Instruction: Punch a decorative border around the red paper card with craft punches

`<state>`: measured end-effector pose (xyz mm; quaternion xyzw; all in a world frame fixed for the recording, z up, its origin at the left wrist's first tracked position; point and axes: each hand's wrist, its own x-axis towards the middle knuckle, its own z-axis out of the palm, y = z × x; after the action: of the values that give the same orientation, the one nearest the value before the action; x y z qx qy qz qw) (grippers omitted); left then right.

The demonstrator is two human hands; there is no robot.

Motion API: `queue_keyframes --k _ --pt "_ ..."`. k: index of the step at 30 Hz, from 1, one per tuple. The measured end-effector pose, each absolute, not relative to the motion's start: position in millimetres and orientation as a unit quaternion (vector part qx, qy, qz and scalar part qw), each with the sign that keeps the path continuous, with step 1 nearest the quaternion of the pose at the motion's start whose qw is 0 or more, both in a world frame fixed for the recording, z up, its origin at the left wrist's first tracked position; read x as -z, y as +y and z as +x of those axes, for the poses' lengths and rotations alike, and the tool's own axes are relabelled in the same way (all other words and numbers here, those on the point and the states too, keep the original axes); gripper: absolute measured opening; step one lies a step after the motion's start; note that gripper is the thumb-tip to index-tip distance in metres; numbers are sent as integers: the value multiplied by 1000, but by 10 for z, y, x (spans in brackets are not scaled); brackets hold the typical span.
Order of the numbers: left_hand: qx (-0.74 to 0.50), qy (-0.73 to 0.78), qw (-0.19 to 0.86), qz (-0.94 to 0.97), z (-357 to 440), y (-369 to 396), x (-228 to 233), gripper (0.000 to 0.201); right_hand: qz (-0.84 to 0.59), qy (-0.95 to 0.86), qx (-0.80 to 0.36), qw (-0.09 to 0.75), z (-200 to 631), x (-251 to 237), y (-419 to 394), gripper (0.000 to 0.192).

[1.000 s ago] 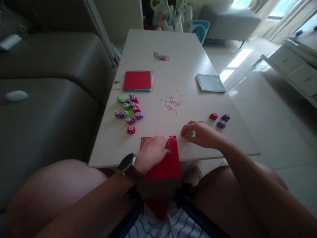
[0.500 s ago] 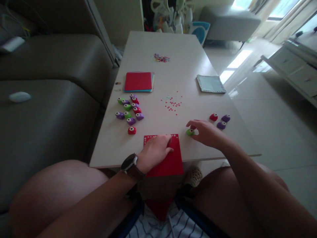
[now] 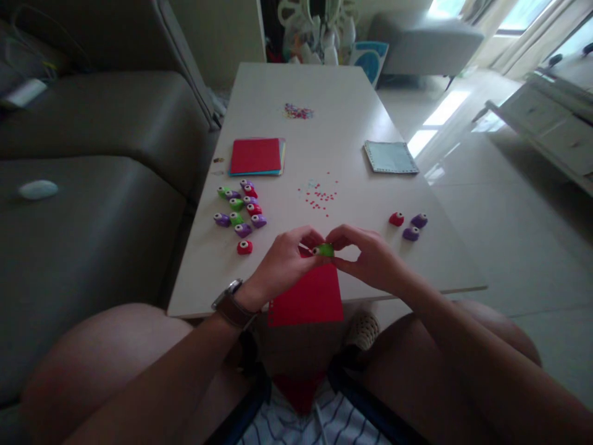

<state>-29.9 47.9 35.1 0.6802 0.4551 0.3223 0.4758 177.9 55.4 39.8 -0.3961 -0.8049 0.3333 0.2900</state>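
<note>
Both hands meet at the far edge of a red sheet of paper [image 3: 308,300], gripping a small green craft punch [image 3: 325,250] with a white button. My left hand [image 3: 290,256] has its thumb and fingers closed on the punch's left end and at the paper's edge. On the right end of the punch, my right hand [image 3: 365,253] pinches with thumb and fingertips. The hands hide most of the sheet's far edge, and I cannot tell whether paper sits inside the punch. Small holes show at the sheet's left edge.
Several craft punches [image 3: 243,230] are grouped at left; a red one [image 3: 396,219] and two purple ones [image 3: 411,233] lie at right. Red paper bits [image 3: 319,199] dot the middle. Behind are a paper stack [image 3: 256,156], a pale punched sheet [image 3: 391,157] and a confetti pile [image 3: 299,112].
My right hand has lifted the green craft punch from the table and carried it left to the red paper. My left hand has risen off the sheet and taken hold of the punch too.
</note>
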Motion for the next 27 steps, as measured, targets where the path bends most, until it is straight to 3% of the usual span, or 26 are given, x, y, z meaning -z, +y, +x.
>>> queue_keyframes --k 4,9,19,27 --pt "-249 503 368 741 -491 592 -422 19 -410 -812 -305 283 1847 -378 607 20" --pt "-87 583 193 785 -848 718 -461 14 -445 -849 -191 212 1942 -405 671 12" --pt "36 650 63 757 -914 692 -448 18 -446 -874 -136 138 1940 -451 649 11" --pt "52 657 46 751 -850 665 -503 26 -453 -875 -132 110 1969 -452 643 9"
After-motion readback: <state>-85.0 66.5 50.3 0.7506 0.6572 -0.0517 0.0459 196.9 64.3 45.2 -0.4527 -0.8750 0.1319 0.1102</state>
